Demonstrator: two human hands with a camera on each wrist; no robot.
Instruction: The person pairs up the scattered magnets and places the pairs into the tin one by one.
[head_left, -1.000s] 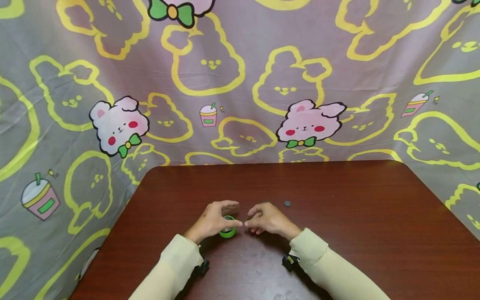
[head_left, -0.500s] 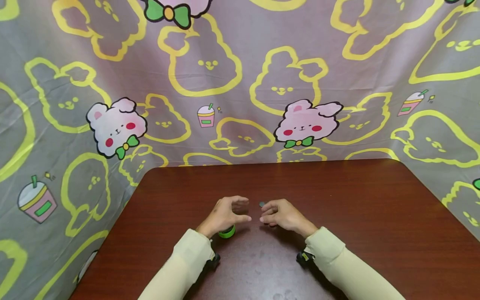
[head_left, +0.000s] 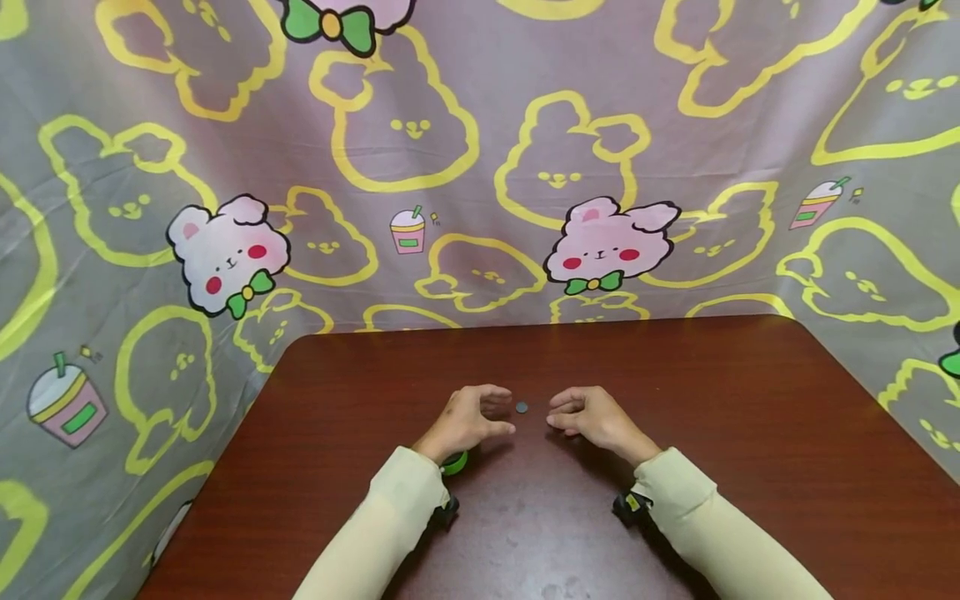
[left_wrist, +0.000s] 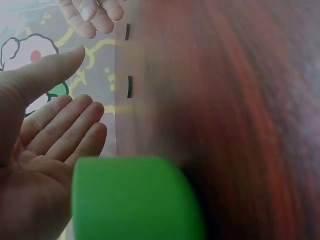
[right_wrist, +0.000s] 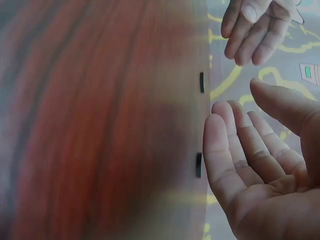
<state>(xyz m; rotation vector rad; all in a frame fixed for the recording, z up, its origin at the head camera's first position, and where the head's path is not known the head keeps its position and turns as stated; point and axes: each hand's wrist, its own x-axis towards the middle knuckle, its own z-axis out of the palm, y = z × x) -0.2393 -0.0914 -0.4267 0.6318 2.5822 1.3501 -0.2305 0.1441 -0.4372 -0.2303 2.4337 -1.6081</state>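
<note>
My left hand (head_left: 468, 421) is held above the table with thumb and fingers apart, holding nothing. Just behind its wrist a bright green round thing (head_left: 455, 463) stands on the table, partly covered by the hand. It looms large and smooth-sided in the left wrist view (left_wrist: 135, 200). To the right, my right hand (head_left: 596, 419) hovers with loosely bent fingers and no object in it. Between the hands lies a small dark flat disc (head_left: 522, 407). Both wrist views show two such discs edge-on, one being this dark disc (left_wrist: 130, 87); the second is hidden in the head view.
The brown wooden table (head_left: 360, 375) has rounded far corners. A patterned cloth (head_left: 480, 167) with rabbits and drink cups hangs behind it and along the sides. Dark wrist cameras (head_left: 630, 506) sit under both sleeve cuffs.
Both hands have moved to the right and slightly away, and the gap between them has widened. One dark disc has come into view between them; the other is now covered by the right hand.
</note>
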